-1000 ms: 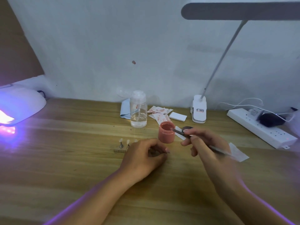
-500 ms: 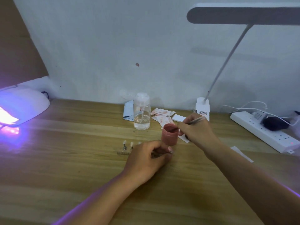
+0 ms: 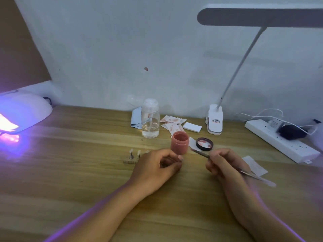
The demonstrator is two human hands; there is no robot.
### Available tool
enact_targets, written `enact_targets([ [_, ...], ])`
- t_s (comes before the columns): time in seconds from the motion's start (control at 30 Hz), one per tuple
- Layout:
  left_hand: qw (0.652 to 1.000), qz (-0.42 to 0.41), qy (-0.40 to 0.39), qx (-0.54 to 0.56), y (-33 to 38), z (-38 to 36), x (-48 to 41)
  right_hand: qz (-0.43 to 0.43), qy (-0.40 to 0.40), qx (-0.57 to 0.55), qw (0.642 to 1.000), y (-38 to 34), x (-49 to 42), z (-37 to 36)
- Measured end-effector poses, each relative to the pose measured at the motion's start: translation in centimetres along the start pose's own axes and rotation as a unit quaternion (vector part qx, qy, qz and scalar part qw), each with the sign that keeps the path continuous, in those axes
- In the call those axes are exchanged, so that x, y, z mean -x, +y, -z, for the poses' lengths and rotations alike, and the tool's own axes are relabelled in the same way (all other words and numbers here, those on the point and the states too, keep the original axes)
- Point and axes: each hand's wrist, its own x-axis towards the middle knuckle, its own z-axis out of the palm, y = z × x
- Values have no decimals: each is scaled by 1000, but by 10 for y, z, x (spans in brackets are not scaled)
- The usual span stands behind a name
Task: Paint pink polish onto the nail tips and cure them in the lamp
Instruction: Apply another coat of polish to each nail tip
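An open jar of pink polish (image 3: pixel 180 142) stands mid-table, its black lid (image 3: pixel 204 144) lying inner side up just to the right. My right hand (image 3: pixel 225 163) grips a thin brush (image 3: pixel 201 153), whose tip points left toward the jar's base. My left hand (image 3: pixel 155 169) rests on the table with its fingers curled round the right end of a small stand of nail tips (image 3: pixel 133 155); two tips on pegs show to the left of the hand. The white curing lamp (image 3: pixel 21 114) glows purple at the far left edge.
Behind the jar stand a clear pump bottle (image 3: pixel 150 119), stained wipes (image 3: pixel 172 122) and a white card (image 3: pixel 192 127). A clip-on desk lamp (image 3: pixel 215 119) rises at the back right, and a power strip (image 3: pixel 281 140) with cables lies along the right. A paper scrap (image 3: pixel 255 165) sits beside my right wrist.
My right hand has drawn the brush back out of the jar toward me and to the right. The left hand has stayed on the stand.
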Motion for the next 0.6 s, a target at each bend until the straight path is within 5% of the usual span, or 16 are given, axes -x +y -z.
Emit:
enact_targets([
  [0.6,1000,-10,-9,-14,-1,2,-1,30,-61,65,996,6,1,-3],
])
